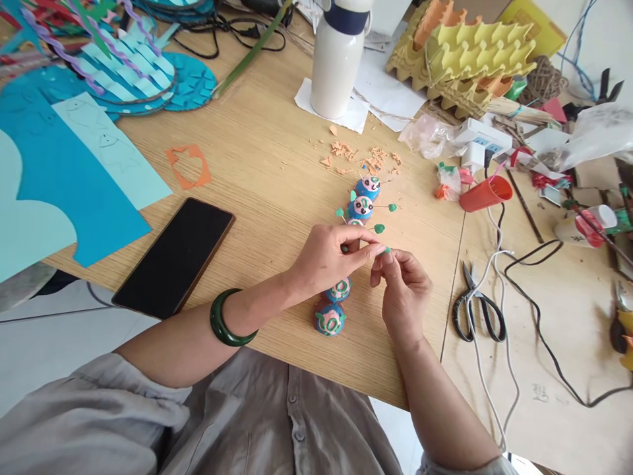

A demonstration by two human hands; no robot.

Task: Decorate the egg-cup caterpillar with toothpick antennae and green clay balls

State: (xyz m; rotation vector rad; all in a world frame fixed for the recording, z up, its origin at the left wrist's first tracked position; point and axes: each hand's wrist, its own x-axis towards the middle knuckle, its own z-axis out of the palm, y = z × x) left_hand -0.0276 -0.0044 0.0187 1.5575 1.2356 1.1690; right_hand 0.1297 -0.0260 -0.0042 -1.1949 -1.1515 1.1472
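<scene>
A row of small blue balls with pink and green clay decoration lies on the table under my hands; the ball at the near end (330, 321) and the one at the far end (368, 188) both show. Thin sticks tipped with green clay lumps (379, 229) poke out from the sides. Above the middle of the row, my left hand (321, 258) pinches with thumb and forefinger at a tiny green clay piece (387, 251). My right hand (405, 290) has its thumb and fingers closed on the same piece from the right. The middle balls are hidden behind my left hand.
A black phone (175, 257) lies at left by blue paper cutouts (99, 198). Beyond the row are orange crumbs (343, 150) and a white bottle (336, 63). Scissors (477, 303), tangled cables (534, 303) and a red cup (487, 192) are at right; egg cartons (459, 56) stand behind.
</scene>
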